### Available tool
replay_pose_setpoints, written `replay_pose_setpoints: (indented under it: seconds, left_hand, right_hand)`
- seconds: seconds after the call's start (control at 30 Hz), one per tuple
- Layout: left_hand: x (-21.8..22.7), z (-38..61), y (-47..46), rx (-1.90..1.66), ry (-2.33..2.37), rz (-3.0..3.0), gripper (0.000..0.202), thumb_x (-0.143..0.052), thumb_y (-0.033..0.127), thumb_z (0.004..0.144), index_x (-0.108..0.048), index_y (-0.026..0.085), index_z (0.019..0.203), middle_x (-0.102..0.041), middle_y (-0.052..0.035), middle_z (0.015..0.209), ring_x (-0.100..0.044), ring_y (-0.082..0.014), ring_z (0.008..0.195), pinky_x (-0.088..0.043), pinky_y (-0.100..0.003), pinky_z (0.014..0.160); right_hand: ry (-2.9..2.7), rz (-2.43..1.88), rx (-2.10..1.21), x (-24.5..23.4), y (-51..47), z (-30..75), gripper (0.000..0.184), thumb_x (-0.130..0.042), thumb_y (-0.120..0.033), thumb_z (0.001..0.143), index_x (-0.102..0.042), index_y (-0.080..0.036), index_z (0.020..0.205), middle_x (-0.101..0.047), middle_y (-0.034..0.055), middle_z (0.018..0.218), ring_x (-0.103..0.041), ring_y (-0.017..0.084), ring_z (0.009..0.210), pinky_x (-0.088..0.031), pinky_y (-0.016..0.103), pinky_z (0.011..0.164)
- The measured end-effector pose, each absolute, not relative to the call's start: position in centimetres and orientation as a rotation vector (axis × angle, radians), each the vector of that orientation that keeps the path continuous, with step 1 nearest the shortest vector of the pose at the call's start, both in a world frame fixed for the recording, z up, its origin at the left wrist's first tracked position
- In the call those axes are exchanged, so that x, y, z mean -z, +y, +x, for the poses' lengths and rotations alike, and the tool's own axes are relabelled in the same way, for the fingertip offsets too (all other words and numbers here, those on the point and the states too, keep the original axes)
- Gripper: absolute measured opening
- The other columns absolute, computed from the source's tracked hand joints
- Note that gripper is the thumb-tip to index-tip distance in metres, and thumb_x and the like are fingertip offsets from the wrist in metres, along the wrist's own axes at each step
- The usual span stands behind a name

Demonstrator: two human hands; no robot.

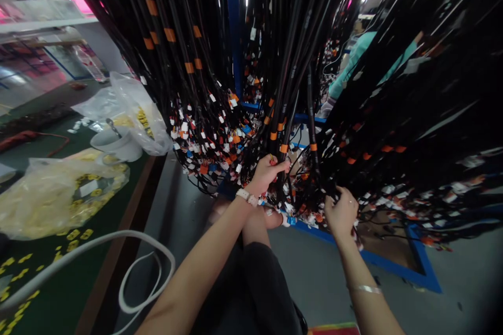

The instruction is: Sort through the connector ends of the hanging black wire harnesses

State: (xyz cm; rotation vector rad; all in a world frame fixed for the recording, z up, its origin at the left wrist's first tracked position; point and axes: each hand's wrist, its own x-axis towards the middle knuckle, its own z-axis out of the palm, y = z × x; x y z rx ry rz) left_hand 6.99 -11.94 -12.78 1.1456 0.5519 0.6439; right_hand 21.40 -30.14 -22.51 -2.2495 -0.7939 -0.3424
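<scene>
Bundles of black-sleeved wire harnesses (293,78) hang in front of me, banded with orange tape, their lower ends branching into wires with white, orange and blue connectors (291,220). My left hand (268,174), with a white watch on its wrist, is curled at the lower part of the middle bundle, thumb pointing right. A bit of red and yellow wire shows at its fingers. Lower and to the right, my right hand (342,212) has its fingers closed on a dark harness branch (332,193). Its fingertips are partly hidden among the black cables.
On the left, a green-topped table (90,251) bears plastic bags (43,193) of yellow parts, a white cup-like container (118,144) and loose yellow pieces. A white hose (133,235) curves over its edge. A blue frame (426,267) stands below the harnesses. Behind them shows a person's teal sleeve (356,60).
</scene>
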Motion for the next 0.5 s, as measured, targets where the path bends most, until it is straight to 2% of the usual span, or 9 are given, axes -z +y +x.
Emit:
replay_pose_setpoints:
  seconds: [0.03, 0.1, 0.2, 0.23, 0.4, 0.5]
  left_hand:
    - [12.6, 7.0, -12.2, -0.638, 0.547, 1.113, 0.047, -0.076, 0.035, 0.058, -0.032, 0.020, 0.065, -0.058, 0.0002, 0.062, -0.059, -0.0136, 0.061, -0.037, -0.021, 0.053]
    - [12.3, 7.1, -12.8, -0.631, 0.541, 1.054, 0.047, -0.077, 0.032, 0.056, -0.032, 0.019, 0.066, -0.058, 0.0006, 0.062, -0.059, -0.0130, 0.061, -0.038, -0.021, 0.054]
    - [12.1, 7.4, -13.5, -0.625, 0.534, 1.011, 0.046, -0.077, 0.031, 0.055, -0.034, 0.019, 0.066, -0.058, 0.0007, 0.062, -0.060, -0.0134, 0.062, -0.039, -0.022, 0.058]
    - [12.2, 7.5, -13.6, -0.623, 0.541, 1.010, 0.046, -0.077, 0.031, 0.055, -0.034, 0.019, 0.066, -0.058, 0.0007, 0.062, -0.060, -0.0135, 0.063, -0.039, -0.023, 0.058]
    - [12.4, 7.9, -13.7, -0.636, 0.563, 1.048, 0.048, -0.077, 0.032, 0.055, -0.032, 0.019, 0.066, -0.058, 0.0010, 0.061, -0.060, -0.0133, 0.063, -0.038, -0.021, 0.056]
    - [12.7, 7.9, -13.7, -0.627, 0.494, 0.976, 0.049, -0.077, 0.034, 0.056, -0.032, 0.019, 0.068, -0.059, 0.0011, 0.064, -0.062, -0.0140, 0.069, -0.042, -0.022, 0.059]
  right_hand:
    - [-0.866, -2.157, 0.379, 22.5, -29.5, 20.0, 0.042, -0.043, -0.037, 0.082, -0.052, -0.011, 0.113, -0.051, 0.0202, 0.121, -0.043, 0.031, 0.118, -0.032, 0.047, 0.095]
    - [-1.082, -1.985, 0.161, 22.6, -28.0, 17.0, 0.038, -0.048, -0.038, 0.081, -0.052, -0.017, 0.113, -0.055, 0.0149, 0.117, -0.048, 0.027, 0.112, -0.035, 0.043, 0.095]
    - [-1.138, -1.860, -0.279, 23.8, -25.7, 13.6, 0.069, -0.061, -0.044, 0.071, -0.036, -0.016, 0.129, -0.052, 0.0142, 0.123, -0.051, 0.026, 0.110, -0.040, 0.040, 0.091]
    - [-1.070, -1.874, -0.353, 24.3, -25.0, 13.1, 0.071, -0.062, -0.046, 0.070, -0.037, -0.015, 0.128, -0.055, 0.0140, 0.120, -0.053, 0.026, 0.107, -0.042, 0.039, 0.088]
    - [-0.863, -1.995, -0.434, 26.4, -23.1, 13.6, 0.046, -0.052, -0.048, 0.076, -0.055, -0.018, 0.110, -0.066, 0.0097, 0.091, -0.061, 0.026, 0.086, -0.045, 0.037, 0.073]
    - [-0.869, -1.999, -0.485, 26.2, -24.2, 15.4, 0.040, -0.057, -0.049, 0.072, -0.062, -0.019, 0.098, -0.066, 0.0073, 0.080, -0.062, 0.027, 0.077, -0.045, 0.036, 0.068]
